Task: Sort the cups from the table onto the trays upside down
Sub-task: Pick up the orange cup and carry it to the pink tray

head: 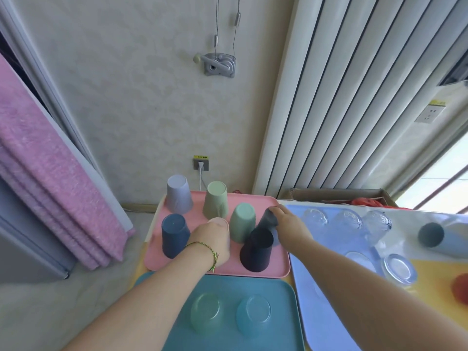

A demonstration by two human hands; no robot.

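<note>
Cups stand bottoms-up on pink tray (234, 264). R hand (291, 228) has its fingers curled on the top end of grey cup (267, 220), holding it tight. That cup leans over near the tray's back right corner, close to the rim. L hand (212, 243) is wrapped round pale pink cup (219, 222) in the middle of the tray. Can't tell if its mouth is down yet, b/c the hand hides it.

How to do it well, I think: tip grey cup till its mouth is flat, set it down straight, then let go. No sliding.

Room is small there. Black cup (255, 249) is right in front of it & mint cup (243, 221) is just to its left. A bump could knock them over, & the rim is close too.

Pink tray looks nearly full. Teal tray (228, 285) & blue tray (336, 239) have more bare space. One blue-grey cup (430, 234) lies on its side on the table (430, 269), well apart.
</note>
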